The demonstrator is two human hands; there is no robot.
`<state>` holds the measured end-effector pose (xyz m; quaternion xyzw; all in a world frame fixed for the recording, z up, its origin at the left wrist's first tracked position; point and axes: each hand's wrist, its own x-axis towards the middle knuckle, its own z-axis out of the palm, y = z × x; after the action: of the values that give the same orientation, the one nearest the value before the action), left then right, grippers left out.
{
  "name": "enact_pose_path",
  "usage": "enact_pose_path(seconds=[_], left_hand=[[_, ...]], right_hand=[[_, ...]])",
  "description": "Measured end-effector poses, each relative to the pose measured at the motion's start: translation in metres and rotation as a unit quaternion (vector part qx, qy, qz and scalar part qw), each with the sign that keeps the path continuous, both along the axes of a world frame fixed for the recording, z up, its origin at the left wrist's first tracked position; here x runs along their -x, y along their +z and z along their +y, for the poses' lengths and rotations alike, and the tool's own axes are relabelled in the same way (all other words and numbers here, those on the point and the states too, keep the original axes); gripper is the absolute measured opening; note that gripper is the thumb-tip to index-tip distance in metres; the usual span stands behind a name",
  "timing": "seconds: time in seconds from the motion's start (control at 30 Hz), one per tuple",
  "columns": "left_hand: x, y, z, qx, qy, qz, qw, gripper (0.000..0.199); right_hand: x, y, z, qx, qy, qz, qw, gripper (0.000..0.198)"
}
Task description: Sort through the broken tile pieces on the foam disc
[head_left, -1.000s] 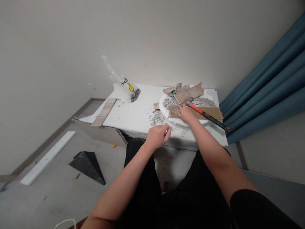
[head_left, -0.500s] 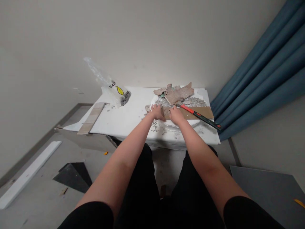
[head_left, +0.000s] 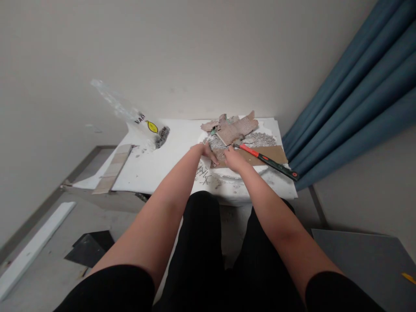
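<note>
Resting on the flat brown strip (head_left: 274, 151), both hands were positioned to the left of the red-and-black handled tool (head_left: 274, 164), the reference for all positions below. The left hand (head_left: 209, 154) was at the strip's left end, the farther of the two from the tool. Its thumb stood apart from the fingers; the fingertips were hidden, so a pinch could not be confirmed. The right hand (head_left: 234, 159) was just left of the tool's upper end, fingers curled together over the strip; whether they pinched it could not be told.

Status: handling of the strip appeared to be under way. The strip lay beneath the tool's handle, and its release was not yet done. Beyond the tool, rough brown pieces (head_left: 238, 128) were already piled over part of the grey gravel (head_left: 263, 139); the rest of the gravel was exposed.

Appearance: the strip was long and narrow with straight edges. It was plain matte brown around the tool's handle and mottled farther left, possibly with adhering grit. The portions under the hands were concealed.

Adjacent items: thin dark sticks (head_left: 204, 174) lay left of the tool on a white-covered table (head_left: 175, 147). A clear bag (head_left: 143, 128) was well apart, farther left of the tool.
</note>
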<state>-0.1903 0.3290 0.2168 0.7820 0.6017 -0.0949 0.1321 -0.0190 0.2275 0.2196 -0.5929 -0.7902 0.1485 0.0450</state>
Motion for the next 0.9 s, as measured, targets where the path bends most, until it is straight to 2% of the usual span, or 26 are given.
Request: enact_pose_path(seconds=[0.1, 0.27, 0.47, 0.6, 0.67, 0.73, 0.83, 0.9], left_hand=[[-0.001, 0.005, -0.004, 0.083, 0.043, 0.058, 0.994, 0.16], [-0.004, 0.004, -0.009, 0.057, 0.049, 0.06, 0.995, 0.17], [-0.008, 0.01, -0.017, 0.036, -0.017, 0.046, 0.998, 0.157], [0.01, 0.015, -0.034, 0.012, -0.068, 0.014, 0.997, 0.138], [0.024, 0.015, -0.048, -0.026, -0.095, -0.024, 0.995, 0.13], [0.036, 0.013, -0.063, -0.101, -0.114, -0.075, 0.985, 0.119], [0.047, 0.012, -0.086, -0.238, -0.129, -0.121, 0.955, 0.09], [0.048, 0.014, -0.098, -0.296, -0.143, -0.129, 0.936, 0.066]], right_hand=[[-0.001, -0.001, 0.0, -0.002, 0.003, -0.002, 1.0, 0.036], [-0.002, -0.006, 0.0, -0.006, 0.008, -0.013, 1.0, 0.036], [-0.001, -0.005, -0.004, -0.016, 0.003, -0.013, 1.0, 0.036], [-0.001, -0.005, -0.006, -0.014, 0.002, -0.006, 1.0, 0.037], [-0.001, -0.005, -0.006, -0.017, 0.001, -0.004, 1.0, 0.037], [0.0, -0.006, -0.006, -0.02, 0.002, -0.003, 1.0, 0.036], [0.0, -0.008, -0.006, -0.022, 0.006, -0.003, 1.0, 0.036], [0.001, -0.009, -0.006, -0.027, 0.007, -0.004, 1.0, 0.037]])
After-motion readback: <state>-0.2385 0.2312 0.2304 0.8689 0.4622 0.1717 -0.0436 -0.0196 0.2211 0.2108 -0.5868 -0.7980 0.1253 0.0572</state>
